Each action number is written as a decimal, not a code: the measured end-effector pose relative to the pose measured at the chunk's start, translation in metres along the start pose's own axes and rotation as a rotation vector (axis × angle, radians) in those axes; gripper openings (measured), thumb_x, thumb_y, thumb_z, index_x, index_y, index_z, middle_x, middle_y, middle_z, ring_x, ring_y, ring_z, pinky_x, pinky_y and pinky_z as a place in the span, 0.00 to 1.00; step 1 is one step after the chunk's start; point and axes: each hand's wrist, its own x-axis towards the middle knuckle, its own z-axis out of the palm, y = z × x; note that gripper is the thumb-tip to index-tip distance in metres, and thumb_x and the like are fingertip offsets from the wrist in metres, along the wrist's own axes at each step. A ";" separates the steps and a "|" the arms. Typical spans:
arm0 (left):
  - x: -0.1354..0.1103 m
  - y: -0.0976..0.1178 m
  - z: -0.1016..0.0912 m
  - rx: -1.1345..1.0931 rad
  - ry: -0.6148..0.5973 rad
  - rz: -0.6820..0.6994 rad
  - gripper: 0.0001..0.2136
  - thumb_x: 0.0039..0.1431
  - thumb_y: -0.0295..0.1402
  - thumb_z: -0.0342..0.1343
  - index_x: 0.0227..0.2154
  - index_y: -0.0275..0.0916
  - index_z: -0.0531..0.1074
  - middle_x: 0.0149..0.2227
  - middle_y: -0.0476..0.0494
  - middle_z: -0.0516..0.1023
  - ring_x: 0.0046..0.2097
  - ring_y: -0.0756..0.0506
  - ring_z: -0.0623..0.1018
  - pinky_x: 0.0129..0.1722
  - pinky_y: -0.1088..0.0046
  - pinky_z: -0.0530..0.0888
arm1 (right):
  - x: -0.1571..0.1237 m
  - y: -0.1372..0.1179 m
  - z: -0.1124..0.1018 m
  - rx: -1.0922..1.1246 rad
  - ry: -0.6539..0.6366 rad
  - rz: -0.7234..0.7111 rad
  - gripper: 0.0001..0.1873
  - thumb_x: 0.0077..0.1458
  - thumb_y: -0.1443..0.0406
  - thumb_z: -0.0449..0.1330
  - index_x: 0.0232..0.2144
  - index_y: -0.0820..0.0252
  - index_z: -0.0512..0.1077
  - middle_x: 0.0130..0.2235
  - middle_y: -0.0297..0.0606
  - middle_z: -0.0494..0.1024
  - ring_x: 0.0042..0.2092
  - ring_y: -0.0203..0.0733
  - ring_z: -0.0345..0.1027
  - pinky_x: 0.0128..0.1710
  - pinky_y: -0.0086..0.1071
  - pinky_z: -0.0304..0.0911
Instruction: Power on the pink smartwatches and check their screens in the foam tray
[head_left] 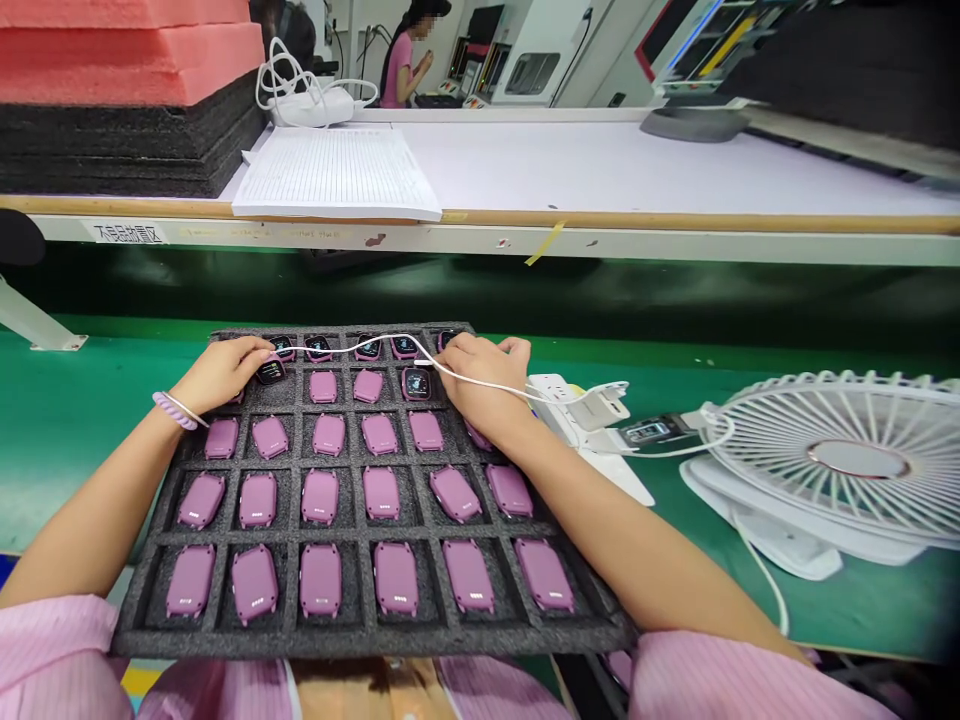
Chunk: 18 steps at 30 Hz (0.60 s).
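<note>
A dark foam tray (360,632) lies in front of me, its pockets filled with several pink watch bodies (382,492), most face down. The far row holds units with screens up (318,347). My left hand (223,373) pinches a screen-up watch (271,371) together with the end of a white cable (352,347) at the tray's far left. My right hand (480,375) rests curled on the tray's far right, the cable running under its fingers, beside another screen-up watch (416,384).
A white power strip with a plug (592,405) and a white desk fan (847,462) sit on the green belt (82,400) to the right. A shelf behind carries paper sheets (335,172), foam stacks (120,95) and a coiled charger. A person in pink stands far back.
</note>
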 end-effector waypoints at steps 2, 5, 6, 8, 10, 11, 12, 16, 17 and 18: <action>0.002 -0.007 0.001 -0.122 -0.064 -0.055 0.30 0.64 0.53 0.40 0.47 0.36 0.79 0.47 0.36 0.84 0.49 0.35 0.81 0.51 0.61 0.75 | 0.000 -0.006 -0.003 0.056 0.030 -0.029 0.14 0.67 0.69 0.55 0.33 0.58 0.79 0.39 0.42 0.79 0.41 0.50 0.68 0.43 0.43 0.43; 0.002 -0.007 0.004 -0.160 -0.183 -0.048 0.33 0.62 0.59 0.40 0.45 0.37 0.80 0.47 0.38 0.84 0.49 0.35 0.81 0.54 0.60 0.74 | -0.001 -0.025 -0.006 0.214 -0.053 -0.156 0.10 0.68 0.67 0.57 0.37 0.58 0.79 0.38 0.40 0.80 0.40 0.48 0.69 0.43 0.41 0.45; 0.001 -0.005 0.005 -0.158 -0.199 -0.047 0.34 0.61 0.60 0.40 0.45 0.37 0.80 0.47 0.38 0.84 0.49 0.35 0.81 0.55 0.59 0.74 | -0.001 -0.033 -0.006 0.245 -0.093 -0.192 0.09 0.68 0.67 0.58 0.38 0.58 0.79 0.38 0.40 0.81 0.40 0.47 0.70 0.44 0.40 0.45; 0.002 -0.002 0.005 -0.157 -0.201 -0.061 0.37 0.60 0.63 0.39 0.45 0.37 0.81 0.47 0.37 0.84 0.49 0.35 0.81 0.56 0.59 0.73 | -0.002 -0.047 -0.005 0.239 -0.149 -0.245 0.09 0.68 0.68 0.59 0.39 0.59 0.80 0.38 0.41 0.81 0.41 0.48 0.71 0.46 0.41 0.46; 0.003 0.000 0.004 -0.159 -0.201 -0.078 0.40 0.59 0.65 0.37 0.44 0.36 0.81 0.46 0.36 0.84 0.47 0.35 0.81 0.54 0.60 0.74 | -0.003 -0.056 -0.006 0.186 -0.182 -0.292 0.10 0.68 0.70 0.57 0.38 0.61 0.80 0.38 0.43 0.81 0.42 0.49 0.71 0.49 0.43 0.46; 0.004 0.000 0.004 -0.156 -0.208 -0.076 0.40 0.59 0.66 0.36 0.44 0.36 0.81 0.45 0.36 0.84 0.47 0.35 0.80 0.54 0.60 0.74 | -0.003 -0.058 -0.007 0.175 -0.193 -0.304 0.11 0.68 0.70 0.57 0.38 0.61 0.80 0.37 0.44 0.81 0.42 0.50 0.72 0.49 0.44 0.47; 0.005 0.000 0.003 -0.150 -0.222 -0.067 0.41 0.59 0.66 0.36 0.43 0.36 0.81 0.45 0.36 0.84 0.46 0.35 0.80 0.53 0.60 0.75 | -0.003 -0.058 -0.008 0.191 -0.203 -0.302 0.12 0.68 0.70 0.56 0.38 0.61 0.80 0.37 0.44 0.81 0.42 0.51 0.72 0.50 0.45 0.48; 0.010 -0.003 0.002 -0.104 -0.281 -0.003 0.38 0.59 0.65 0.37 0.39 0.36 0.80 0.44 0.37 0.84 0.47 0.35 0.80 0.53 0.60 0.74 | 0.009 -0.048 -0.014 0.474 -0.308 -0.175 0.14 0.69 0.69 0.53 0.40 0.60 0.80 0.41 0.42 0.82 0.44 0.49 0.74 0.47 0.38 0.58; 0.011 -0.004 0.003 -0.089 -0.286 0.005 0.37 0.59 0.64 0.37 0.39 0.37 0.80 0.44 0.37 0.84 0.47 0.35 0.80 0.54 0.60 0.74 | 0.013 -0.045 -0.015 0.503 -0.367 -0.140 0.15 0.70 0.69 0.52 0.40 0.60 0.79 0.41 0.41 0.82 0.43 0.48 0.74 0.44 0.36 0.60; 0.012 -0.005 0.003 -0.075 -0.288 0.008 0.36 0.59 0.63 0.38 0.39 0.37 0.80 0.44 0.37 0.84 0.47 0.35 0.80 0.54 0.60 0.74 | 0.018 -0.043 -0.015 0.490 -0.427 -0.114 0.16 0.70 0.69 0.51 0.40 0.60 0.79 0.41 0.41 0.82 0.42 0.47 0.74 0.42 0.35 0.61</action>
